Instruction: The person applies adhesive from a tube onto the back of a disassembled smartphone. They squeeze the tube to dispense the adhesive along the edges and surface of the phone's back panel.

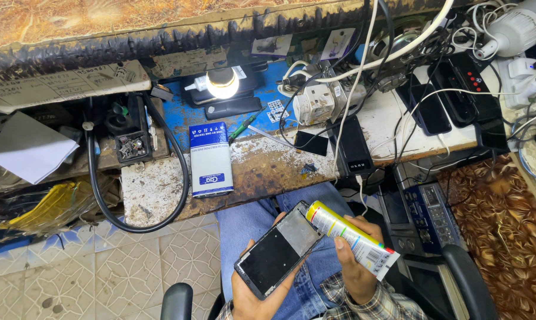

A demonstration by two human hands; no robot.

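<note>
My left hand (253, 290) cradles a black phone frame (277, 252) from below, its open back and grey metal plate facing up over my blue-jeaned lap. My right hand (354, 266) grips a yellow and white glue tube (351, 237), held aslant with its capped tip next to the phone's upper corner. Both hands sit just below the worn workbench edge (268, 178).
On the bench lie a blue and white box (210, 159), a lit bulb (222, 83), a green screwdriver (242, 126), black phones (354, 145), tangled white and black cables (363, 65), and a power strip (463, 83). A black hose (179, 178) loops left. Electronic units (425, 216) stand at right.
</note>
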